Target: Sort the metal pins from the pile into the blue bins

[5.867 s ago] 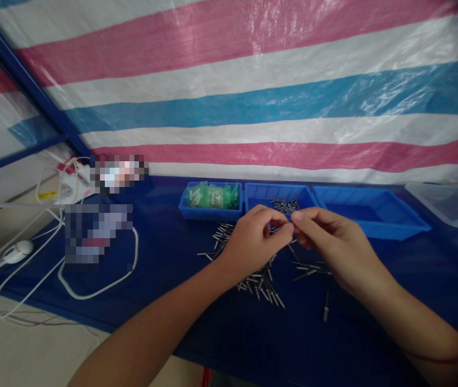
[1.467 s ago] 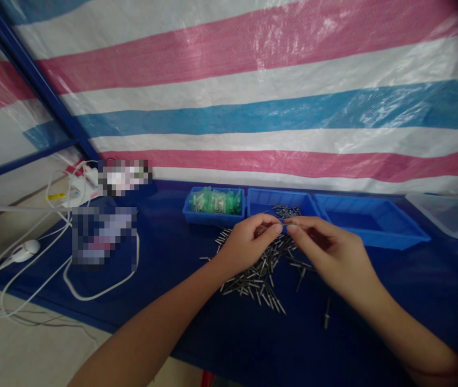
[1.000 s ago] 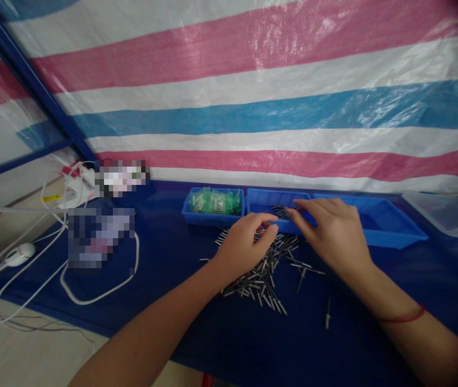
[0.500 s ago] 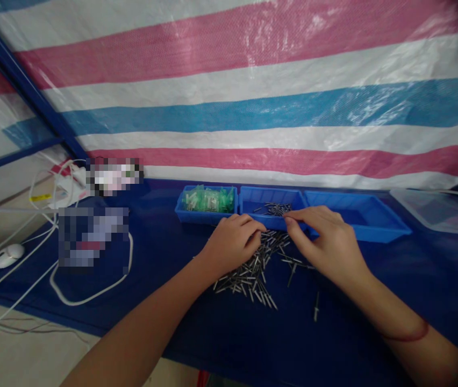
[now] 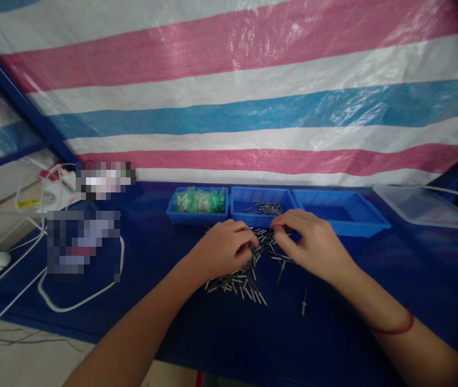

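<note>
A loose pile of blind rivets (image 5: 237, 284) lies on the blue tabletop. Over its upper left part is my left hand (image 5: 226, 248), fingers curled toward the thumb; anything between them is too small to make out. My right hand (image 5: 313, 242) is at the front edge of the middle blue bin (image 5: 253, 219), thumb and forefinger tips brought close together in a pinch. What those tips hold, if anything, is hidden. More rivets (image 5: 268, 208) lie inside that bin, toward its right side. A single rivet (image 5: 303, 302) rests apart from the pile, below my right hand.
Left of the middle bin, another blue bin (image 5: 197, 217) holds green-and-clear plastic packets (image 5: 202, 200). A longer blue bin (image 5: 360, 228) stands right, near a clear plastic lid (image 5: 426, 209). White cables (image 5: 79, 307) and blurred-out items crowd the left. Striped sheeting (image 5: 229, 118) hangs behind.
The whole view has shifted, so the bins and pile appear farther left. My left hand has lowered slightly over the pile. My right hand stays by the middle bin's front edge.
</note>
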Demonstrator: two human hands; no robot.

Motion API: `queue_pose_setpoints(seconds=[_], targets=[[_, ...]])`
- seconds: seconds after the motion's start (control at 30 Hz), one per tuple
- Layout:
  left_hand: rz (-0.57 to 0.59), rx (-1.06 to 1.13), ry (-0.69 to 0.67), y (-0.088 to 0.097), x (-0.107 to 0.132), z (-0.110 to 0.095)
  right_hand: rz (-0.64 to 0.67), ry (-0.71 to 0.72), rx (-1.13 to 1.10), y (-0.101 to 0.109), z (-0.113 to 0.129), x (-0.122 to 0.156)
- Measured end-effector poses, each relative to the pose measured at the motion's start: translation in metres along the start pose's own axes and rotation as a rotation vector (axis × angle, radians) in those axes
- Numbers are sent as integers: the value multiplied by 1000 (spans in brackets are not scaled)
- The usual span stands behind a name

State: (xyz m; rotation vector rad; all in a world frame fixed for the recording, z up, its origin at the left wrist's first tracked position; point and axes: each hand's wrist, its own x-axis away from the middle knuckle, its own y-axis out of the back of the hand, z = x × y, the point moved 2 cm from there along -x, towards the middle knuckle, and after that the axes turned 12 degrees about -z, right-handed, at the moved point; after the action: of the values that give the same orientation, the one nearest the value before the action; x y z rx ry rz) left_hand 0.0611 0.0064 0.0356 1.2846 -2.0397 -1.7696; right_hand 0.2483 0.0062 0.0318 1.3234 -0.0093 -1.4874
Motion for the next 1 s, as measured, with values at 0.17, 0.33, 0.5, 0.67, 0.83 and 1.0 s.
queue_pose_setpoints(seconds=[0.17, 0.33, 0.5, 0.67, 0.83, 1.0], targets=[[78, 4, -18, 12, 2, -8, 158, 60, -116, -1, 5, -1], [144, 17, 11, 22, 7, -7, 383, 160, -215, -8, 18, 5], [200, 57, -29, 21, 11, -6, 435, 178, -150, -13, 23, 9], [203, 31, -53, 16, 13, -4, 446, 183, -74, -16, 19, 10], [157, -20, -69, 7, 13, -5, 462, 148, -62, -18, 19, 10], [140, -161, -55, 1, 13, -10, 462, 139, -52, -18, 18, 10]])
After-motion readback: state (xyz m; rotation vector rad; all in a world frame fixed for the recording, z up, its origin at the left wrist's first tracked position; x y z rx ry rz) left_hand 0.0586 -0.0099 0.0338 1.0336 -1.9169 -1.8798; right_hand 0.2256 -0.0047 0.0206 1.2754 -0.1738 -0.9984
